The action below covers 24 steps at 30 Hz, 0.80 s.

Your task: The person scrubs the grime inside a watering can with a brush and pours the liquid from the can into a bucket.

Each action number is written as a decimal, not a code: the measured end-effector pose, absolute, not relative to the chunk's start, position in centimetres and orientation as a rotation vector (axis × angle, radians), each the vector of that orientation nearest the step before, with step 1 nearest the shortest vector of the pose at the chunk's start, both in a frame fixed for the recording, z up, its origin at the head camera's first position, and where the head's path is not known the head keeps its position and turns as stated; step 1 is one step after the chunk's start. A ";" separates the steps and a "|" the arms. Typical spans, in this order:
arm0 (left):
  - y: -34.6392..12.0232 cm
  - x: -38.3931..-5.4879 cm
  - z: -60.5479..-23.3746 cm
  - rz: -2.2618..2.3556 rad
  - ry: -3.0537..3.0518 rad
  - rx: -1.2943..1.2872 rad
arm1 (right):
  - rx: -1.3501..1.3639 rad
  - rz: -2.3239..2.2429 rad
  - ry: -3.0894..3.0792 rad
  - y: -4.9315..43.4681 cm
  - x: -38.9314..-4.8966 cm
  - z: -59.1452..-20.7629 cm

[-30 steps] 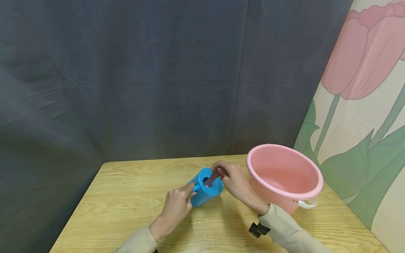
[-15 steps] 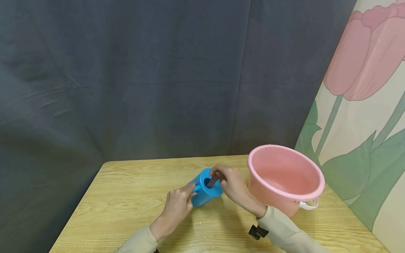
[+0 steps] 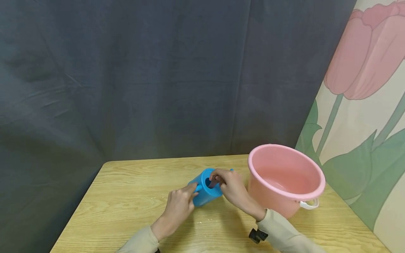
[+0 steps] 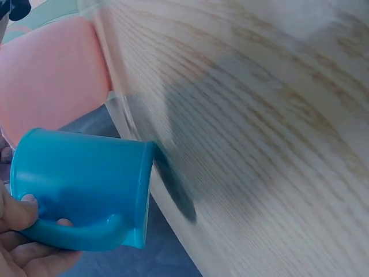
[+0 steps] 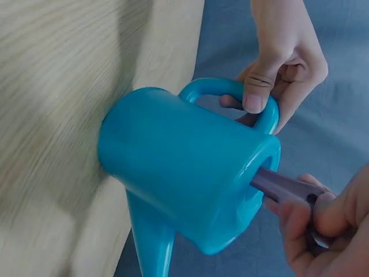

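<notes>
A blue watering can [image 3: 202, 198] stands on the wooden table, its top opening facing up and its spout [image 5: 151, 239] pointing away from the handle. My left hand [image 3: 178, 205] grips the can's loop handle [image 4: 81, 234], thumb pressed along the top in the right wrist view. In my right hand [image 3: 233, 188] is a purple brush [image 5: 282, 186], pinched by its handle, which has a hole near the end. The brush reaches down through the can's opening, so its bristled head is hidden inside. My right fingers are close over the rim.
A large pink bucket [image 3: 284, 195] with a white handle [image 3: 309, 204] stands just right of my right forearm. Small water drops [image 3: 202, 222] lie on the table [image 3: 133, 196] in front of the can. A dark curtain [image 3: 171, 80] hangs behind.
The brush has gone deeper into the watering can; its white bristles, visible at the opening a second ago, are now out of sight. My left hand keeps its grip on the handle.
</notes>
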<state>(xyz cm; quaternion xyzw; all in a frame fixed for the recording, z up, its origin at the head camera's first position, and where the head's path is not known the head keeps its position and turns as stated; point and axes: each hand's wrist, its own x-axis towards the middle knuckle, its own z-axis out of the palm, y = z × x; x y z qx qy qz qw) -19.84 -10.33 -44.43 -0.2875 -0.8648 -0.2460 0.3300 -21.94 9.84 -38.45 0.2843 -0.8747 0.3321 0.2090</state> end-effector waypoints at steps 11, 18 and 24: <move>-10.5 -19.9 -44.5 -0.659 -2.261 -0.728 | 0.986 0.894 -2.491 10.8 -21.9 -37.1; -10.5 -19.8 -44.4 -0.693 -2.278 -0.731 | 1.030 0.866 -2.487 11.0 -22.0 -37.1; -10.6 -19.9 -44.5 -0.694 -2.267 -0.725 | 0.953 0.863 -2.442 10.8 -22.0 -37.0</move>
